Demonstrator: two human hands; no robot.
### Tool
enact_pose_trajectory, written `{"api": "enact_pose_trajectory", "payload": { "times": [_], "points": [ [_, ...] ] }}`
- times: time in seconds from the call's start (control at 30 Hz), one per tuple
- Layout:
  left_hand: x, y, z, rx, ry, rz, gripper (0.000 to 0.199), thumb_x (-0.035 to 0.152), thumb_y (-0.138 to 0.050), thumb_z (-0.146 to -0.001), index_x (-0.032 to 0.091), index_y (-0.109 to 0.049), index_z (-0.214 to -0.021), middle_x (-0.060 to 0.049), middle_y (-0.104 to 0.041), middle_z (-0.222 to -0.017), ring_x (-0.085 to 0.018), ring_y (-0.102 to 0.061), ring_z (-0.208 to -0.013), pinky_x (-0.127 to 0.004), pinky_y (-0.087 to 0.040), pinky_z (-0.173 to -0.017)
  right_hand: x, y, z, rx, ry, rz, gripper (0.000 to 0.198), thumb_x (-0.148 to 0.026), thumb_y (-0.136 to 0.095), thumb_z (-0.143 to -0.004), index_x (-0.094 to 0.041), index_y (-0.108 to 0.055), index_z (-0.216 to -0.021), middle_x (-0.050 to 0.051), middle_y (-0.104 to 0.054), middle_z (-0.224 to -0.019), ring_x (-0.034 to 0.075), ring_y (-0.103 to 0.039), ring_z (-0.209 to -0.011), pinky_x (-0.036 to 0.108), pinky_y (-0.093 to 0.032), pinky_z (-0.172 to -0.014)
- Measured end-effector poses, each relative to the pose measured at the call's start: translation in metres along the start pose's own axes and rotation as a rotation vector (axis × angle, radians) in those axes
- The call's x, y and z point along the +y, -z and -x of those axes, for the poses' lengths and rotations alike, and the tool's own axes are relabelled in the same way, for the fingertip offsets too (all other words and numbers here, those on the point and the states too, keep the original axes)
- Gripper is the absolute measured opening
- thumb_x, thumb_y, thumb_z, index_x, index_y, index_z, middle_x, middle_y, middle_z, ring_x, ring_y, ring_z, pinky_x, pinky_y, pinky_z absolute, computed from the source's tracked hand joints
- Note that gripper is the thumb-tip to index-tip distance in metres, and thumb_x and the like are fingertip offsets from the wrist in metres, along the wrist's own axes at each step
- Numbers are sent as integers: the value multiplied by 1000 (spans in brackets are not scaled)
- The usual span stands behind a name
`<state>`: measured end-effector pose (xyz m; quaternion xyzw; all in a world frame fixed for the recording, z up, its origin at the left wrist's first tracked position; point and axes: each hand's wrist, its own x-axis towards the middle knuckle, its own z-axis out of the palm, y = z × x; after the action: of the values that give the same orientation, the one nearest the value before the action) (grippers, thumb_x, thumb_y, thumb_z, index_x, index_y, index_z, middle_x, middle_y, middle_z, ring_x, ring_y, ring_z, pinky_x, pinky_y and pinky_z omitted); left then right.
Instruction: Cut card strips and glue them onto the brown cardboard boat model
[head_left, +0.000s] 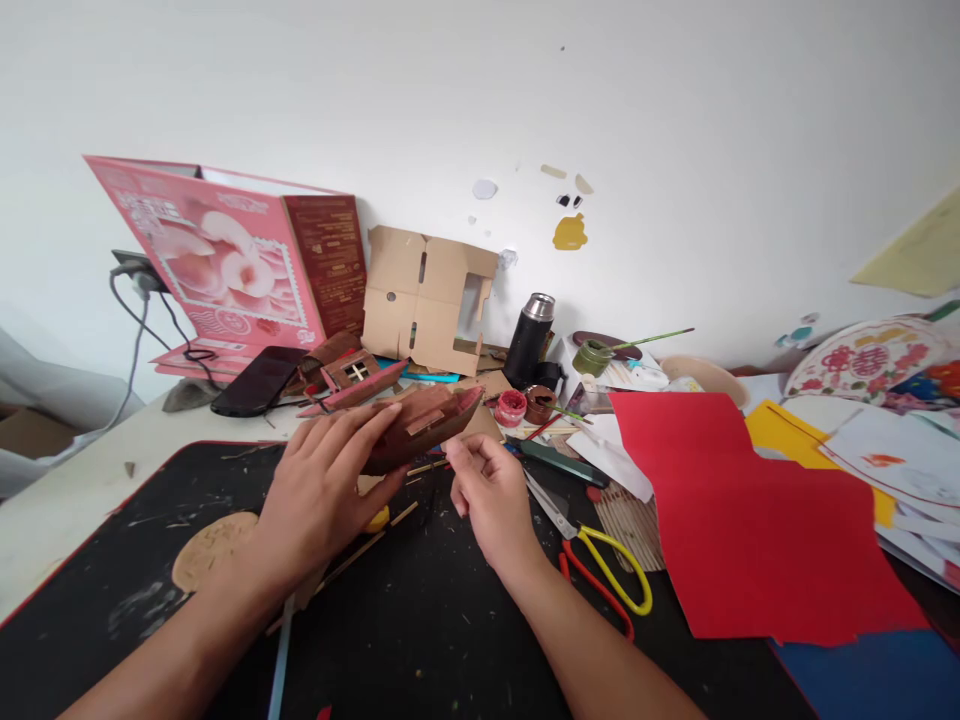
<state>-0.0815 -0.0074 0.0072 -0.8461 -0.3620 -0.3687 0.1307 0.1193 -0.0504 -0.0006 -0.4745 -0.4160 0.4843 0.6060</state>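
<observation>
My left hand is closed around a small brown model boat, fingers over its far side and thumb in front. The boat is tilted, its pointed end toward the right, with pinkish inner walls. Just below that end, my right hand has its thumb and fingers pinched together. Whatever is in that pinch, if anything, is too small to make out. Behind the left hand sits another small brown model with a window. Thin wooden strips lie under and beside the left hand.
Scissors with yellow and red handles lie right of my right hand, beside red paper. Paint jars, a black flask, cardboard and a pink box stand behind. A phone lies left on the table.
</observation>
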Motion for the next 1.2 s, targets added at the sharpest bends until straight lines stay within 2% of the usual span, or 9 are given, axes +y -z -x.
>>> {"api": "enact_pose_trajectory", "payload": {
  "times": [0.2,0.4,0.57,0.77,1.2],
  "points": [
    [-7,1,0,-63,313,434,51,44,-68,-101,25,-58,-148,-11,-69,-148,-33,-66,-135,-46,-56,-110,-1,2,1,13,-7,-15,55,-73,-75,-88,-19,-63,-84,-11,-42,-50,8,-39,-40,22,-28,-42],
    [-3,5,0,-70,450,550,56,52,-70,-97,25,-61,-146,-11,-70,-149,-35,-66,-137,-50,-54,-114,1,0,1,1,-13,-42,61,-79,-77,-84,-19,-63,-84,-11,-42,-49,7,-39,-39,22,-28,-42],
    [-4,4,2,-87,437,544,53,51,-70,-98,26,-63,-144,-9,-73,-142,-33,-70,-129,-47,-57,-111,2,1,0,-11,-13,-57,61,-79,-78,-84,-19,-64,-84,-12,-41,-50,7,-39,-39,22,-28,-42],
    [-4,1,4,-111,380,517,52,49,-69,-99,27,-61,-146,-9,-73,-141,-31,-70,-128,-47,-57,-111,2,0,1,-23,-15,-58,63,-81,-75,-85,-19,-63,-84,-11,-41,-50,8,-38,-39,22,-30,-41],
    [-2,1,3,-120,337,498,51,47,-68,-101,28,-59,-148,-11,-72,-142,-33,-69,-129,-55,-56,-112,0,-1,3,-56,-22,-50,60,-79,-75,-86,-20,-62,-83,-11,-41,-51,8,-39,-40,23,-32,-42]
  ]
}}
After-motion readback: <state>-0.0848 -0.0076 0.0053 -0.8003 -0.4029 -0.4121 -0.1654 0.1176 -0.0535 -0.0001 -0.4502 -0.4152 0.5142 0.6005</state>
